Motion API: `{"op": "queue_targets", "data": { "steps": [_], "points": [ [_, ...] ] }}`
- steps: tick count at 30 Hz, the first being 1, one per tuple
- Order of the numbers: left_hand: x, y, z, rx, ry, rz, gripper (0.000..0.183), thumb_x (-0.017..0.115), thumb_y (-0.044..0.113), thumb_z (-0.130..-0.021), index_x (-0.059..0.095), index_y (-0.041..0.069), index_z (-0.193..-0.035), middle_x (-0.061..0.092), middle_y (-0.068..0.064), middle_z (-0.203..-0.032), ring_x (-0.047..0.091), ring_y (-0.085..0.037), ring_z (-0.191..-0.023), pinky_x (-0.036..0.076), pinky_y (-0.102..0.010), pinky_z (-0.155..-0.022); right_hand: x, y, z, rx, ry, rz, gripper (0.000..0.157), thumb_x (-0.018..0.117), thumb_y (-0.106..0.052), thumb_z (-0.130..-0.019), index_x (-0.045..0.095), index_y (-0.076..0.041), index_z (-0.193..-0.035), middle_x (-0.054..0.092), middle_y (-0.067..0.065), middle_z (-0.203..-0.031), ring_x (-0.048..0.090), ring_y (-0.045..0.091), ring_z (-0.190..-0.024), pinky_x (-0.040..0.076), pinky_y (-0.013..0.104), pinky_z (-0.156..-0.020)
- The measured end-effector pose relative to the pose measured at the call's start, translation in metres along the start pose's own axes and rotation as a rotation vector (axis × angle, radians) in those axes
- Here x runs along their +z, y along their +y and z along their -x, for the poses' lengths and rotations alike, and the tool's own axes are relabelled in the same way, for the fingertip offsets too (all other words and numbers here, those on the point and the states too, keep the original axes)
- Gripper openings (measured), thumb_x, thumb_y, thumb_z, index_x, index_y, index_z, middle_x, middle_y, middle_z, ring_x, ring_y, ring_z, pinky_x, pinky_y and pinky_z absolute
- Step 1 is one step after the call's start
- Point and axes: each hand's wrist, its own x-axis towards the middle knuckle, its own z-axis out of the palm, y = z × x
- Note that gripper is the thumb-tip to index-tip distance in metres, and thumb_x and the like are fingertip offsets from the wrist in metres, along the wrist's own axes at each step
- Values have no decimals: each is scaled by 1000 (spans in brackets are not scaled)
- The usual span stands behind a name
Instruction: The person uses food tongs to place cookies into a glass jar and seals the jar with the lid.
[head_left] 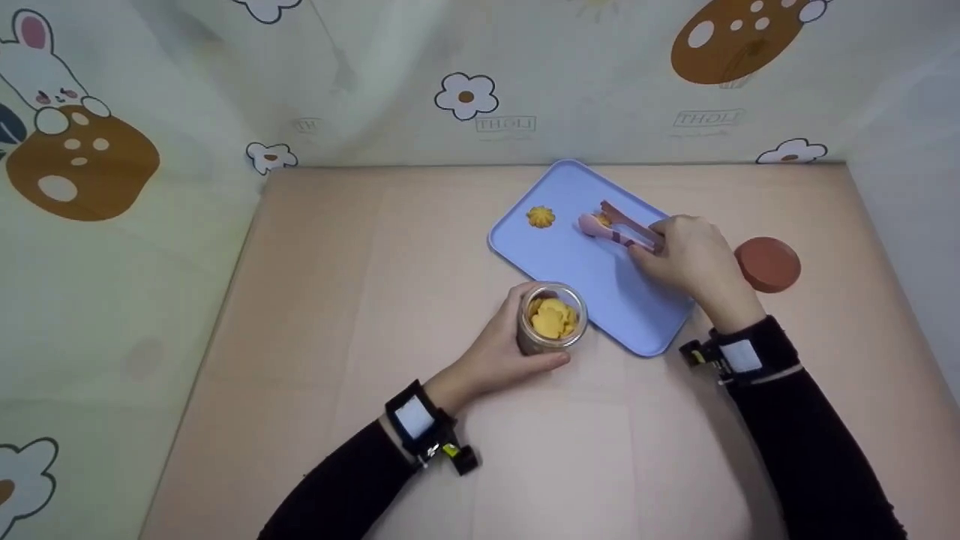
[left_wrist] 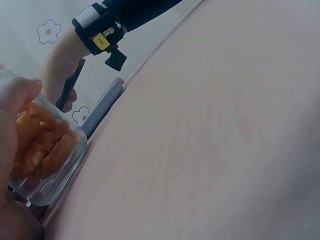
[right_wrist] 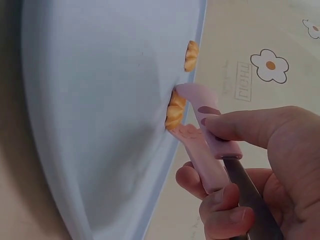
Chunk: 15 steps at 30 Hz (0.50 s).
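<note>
My left hand (head_left: 499, 351) grips a clear glass jar (head_left: 529, 345) around its side, beside the tray's near edge. Inside the open jar are several yellow flower-shaped cookies (head_left: 551, 319). In my right hand (head_left: 701, 259) is a pair of pink tongs (right_wrist: 206, 167), pinched between thumb and fingers. The tongs' tips are on either side of one ridged golden cookie (right_wrist: 175, 110), at the surface of the blue tray (head_left: 585, 274). Another golden flower-shaped cookie (head_left: 540, 217) lies on the tray to the left of the tongs.
A round reddish-brown lid (head_left: 769, 265) lies on the table right of the tray, close to my right wrist. Behind the table hangs a pale cloth (head_left: 375, 90) with flower prints. Both forearms wear black sleeves and wrist cameras.
</note>
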Motion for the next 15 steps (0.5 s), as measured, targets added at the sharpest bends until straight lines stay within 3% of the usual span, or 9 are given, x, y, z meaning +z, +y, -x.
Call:
{"op": "queue_targets", "data": {
  "steps": [5,8,12,15],
  "points": [
    [0,0,0,-3,-2,-4,98,95,36,-86,34,21,-162,48,3,-161,46,-13,-149,33,-43,-129,-7,-2,8,-25,15,-9,36,75,-36,-98,66,-5,-82,53,10,-73,54,28,-67,38,37,-54],
    [0,0,0,-2,-3,-3,98,95,36,-86,34,20,-162,48,2,-161,46,-13,-150,33,-43,-129,-16,-8,17,-60,58,-28,37,76,-37,-99,76,1,-96,61,14,-80,56,30,-73,40,39,-58],
    [0,-1,0,-5,-5,7,98,94,36,-87,34,21,-162,47,3,-162,45,-13,-150,33,-44,-129,-30,-22,37,-149,154,-75,44,80,-34,-98,80,6,-115,73,19,-92,62,31,-76,47,40,-61],
    [0,0,0,9,-3,4,97,94,35,-87,34,20,-162,47,2,-162,45,-13,-150,33,-43,-129,-41,-34,56,-249,216,-110,39,83,-30,-96,81,4,-114,75,16,-91,62,24,-69,49,36,-58]
  ]
}}
